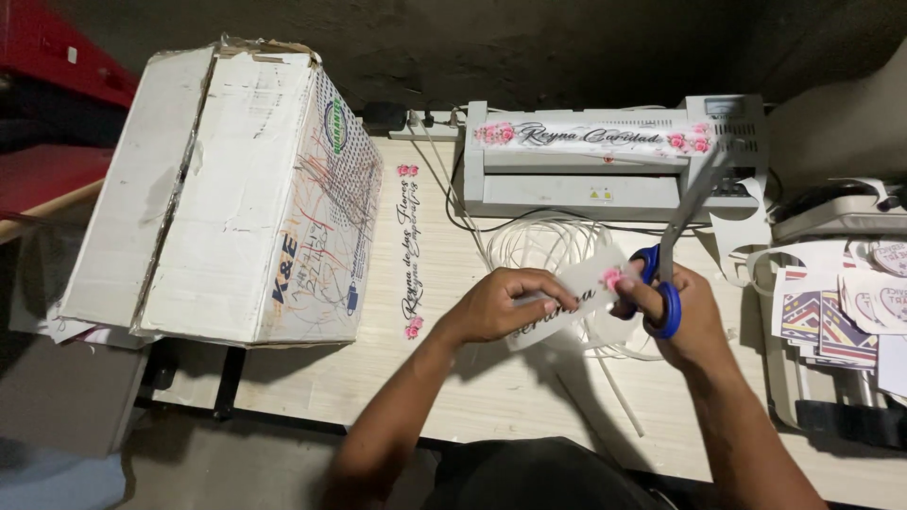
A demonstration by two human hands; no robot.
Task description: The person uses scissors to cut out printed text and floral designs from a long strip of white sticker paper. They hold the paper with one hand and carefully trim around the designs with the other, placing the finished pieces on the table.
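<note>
My left hand (501, 302) pinches a laminated strip (581, 288) printed with dark script and a pink flower, holding it just above the wooden table (444, 378). My right hand (685, 316) grips blue-handled scissors (666, 283), whose long blades point up and away toward the laminator. The scissors meet the strip's right end by the flower. Thin clear offcuts (553, 241) curl in a pile behind the strip.
A grey laminator (605, 179) stands at the back with a flowered banner strip (590, 137) on top. A worn white cardboard box (246, 198) fills the left. Another lettered strip (409, 250) lies beside it. Printed cut-outs (836, 307) are stacked at the right.
</note>
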